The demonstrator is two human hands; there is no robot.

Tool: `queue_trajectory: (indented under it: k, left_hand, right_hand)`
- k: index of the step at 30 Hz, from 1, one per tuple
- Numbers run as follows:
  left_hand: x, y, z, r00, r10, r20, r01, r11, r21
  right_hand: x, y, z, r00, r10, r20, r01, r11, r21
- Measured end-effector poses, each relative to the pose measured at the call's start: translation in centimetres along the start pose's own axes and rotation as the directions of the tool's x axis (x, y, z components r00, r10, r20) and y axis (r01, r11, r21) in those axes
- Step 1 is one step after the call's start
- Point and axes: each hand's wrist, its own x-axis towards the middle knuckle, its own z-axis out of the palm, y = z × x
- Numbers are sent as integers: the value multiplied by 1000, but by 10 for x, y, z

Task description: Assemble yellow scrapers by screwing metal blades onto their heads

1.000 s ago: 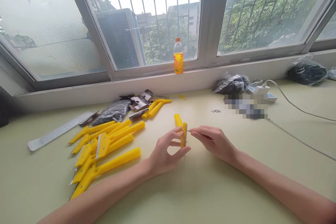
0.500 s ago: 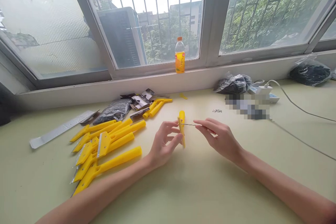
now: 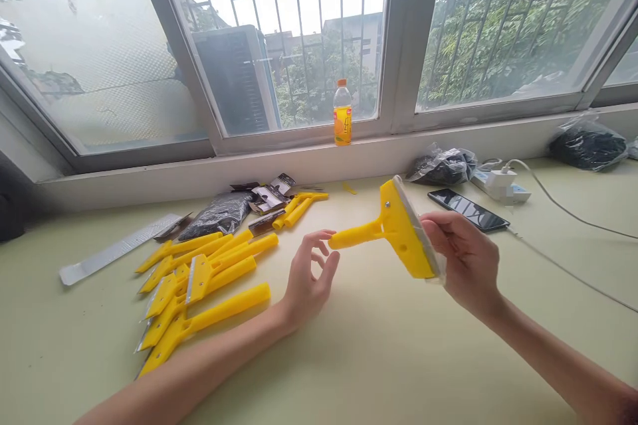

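Observation:
A yellow scraper is held up over the table by my right hand, whose fingers are closed on its blade edge. Its handle points left. One screw shows near the upper end of the head, and a round hole shows lower down. My left hand is at the handle's tip with thumb and fingers curved apart; whether a finger touches it I cannot tell. The thin metal rod is not visible now. A pile of yellow scrapers with blades lies left of my left hand.
Two yellow handles, printed cards and a bag of black pieces lie at the back left. A phone on a cable, a power strip and another bag are at the back right. A drink bottle stands on the sill.
The scraper has turned from edge-on to face-on and moved right. My left hand has let go of its head; my right hand, which held a thin metal rod, now grips the blade edge.

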Motion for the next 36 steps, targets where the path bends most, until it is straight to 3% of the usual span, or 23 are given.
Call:
queue_trajectory:
  k: [4, 10, 13, 18, 22, 26, 29, 32, 34, 36]
  left_hand:
    - [-4, -1, 2, 983, 173, 69, -186, 940, 288]
    - [-1, -5, 3, 989, 100, 106, -126, 951, 282]
    - [-2, -7, 1, 981, 70, 181, -111, 968, 225]
    - [-8, -12, 1, 938, 131, 322, -141, 990, 8]
    - [-12, -9, 1, 941, 48, 334, -67, 997, 45]
    - [-12, -2, 2, 943, -60, 327, 32, 995, 90]
    - [-11, 0, 2, 948, -94, 304, 61, 991, 115]
    - [-10, -1, 1, 952, -110, 284, 71, 987, 144]
    - [-8, -2, 0, 954, -109, 279, 65, 984, 163]
    - [-7, -3, -2, 958, -94, 271, 46, 983, 179]
  right_hand:
    - [2, -4, -3, 997, 46, -59, -45, 999, 22]
    - [-15, 6, 10, 987, 120, 107, -126, 991, 51]
    - [-21, 8, 14, 993, 34, 114, -38, 999, 32]
    - [-13, 7, 6, 970, -229, 83, 229, 973, 5]
    - [-7, 6, 0, 935, -352, 31, 353, 925, -140]
    - [-10, 6, 0, 931, -347, 114, 360, 924, -129]
    - [-15, 4, 3, 957, -240, 163, 255, 964, -79]
    - [-18, -2, 5, 981, 6, 192, -3, 1000, -17]
    - [-18, -7, 6, 940, 217, 263, -242, 968, 66]
    - [-17, -11, 7, 848, 380, 370, -460, 874, 158]
